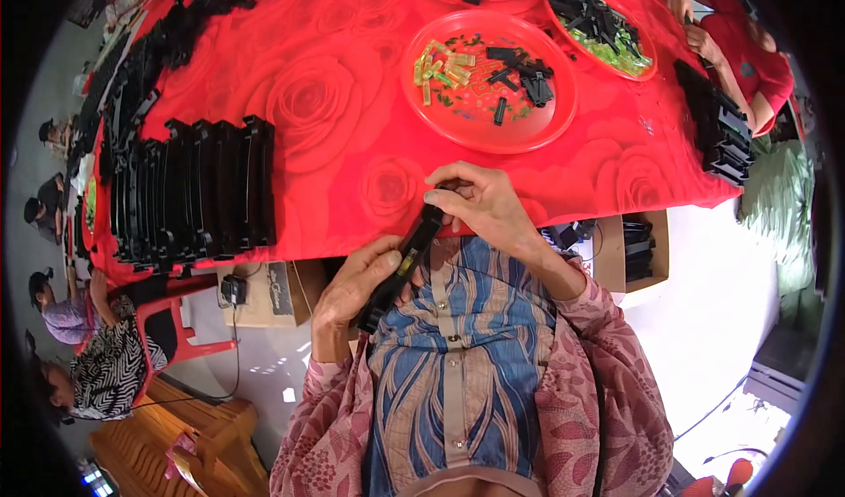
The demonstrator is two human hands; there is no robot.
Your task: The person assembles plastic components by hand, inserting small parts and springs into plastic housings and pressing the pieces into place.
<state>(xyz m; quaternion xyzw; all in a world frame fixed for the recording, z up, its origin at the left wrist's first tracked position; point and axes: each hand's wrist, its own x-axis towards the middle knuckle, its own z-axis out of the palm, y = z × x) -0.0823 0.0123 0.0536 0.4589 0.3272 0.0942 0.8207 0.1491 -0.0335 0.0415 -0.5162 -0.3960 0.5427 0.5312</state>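
A long black plastic housing [426, 230] slants across my lap, just off the table's near edge. A small yellow-green piece [407, 263] shows in its middle. Around its lower part my left hand [363, 279] is closed, the thumb lying along the side. At the upper end, my right hand [480, 199] pinches it between thumb and fingers; whether a smaller part is in that pinch is hidden. Beyond my hands stands a red round tray [487, 136] with yellow-green clear pieces [440, 67] on its left and small black parts [534, 83] on its right.
A row of black housings [198, 193] lines the red tablecloth [326, 101] at left. Another tray [647, 73] of black and green parts stands far right, near a co-worker in red [748, 66]. Cardboard boxes [647, 250] stand below the edge, and a red chair [198, 321] at left.
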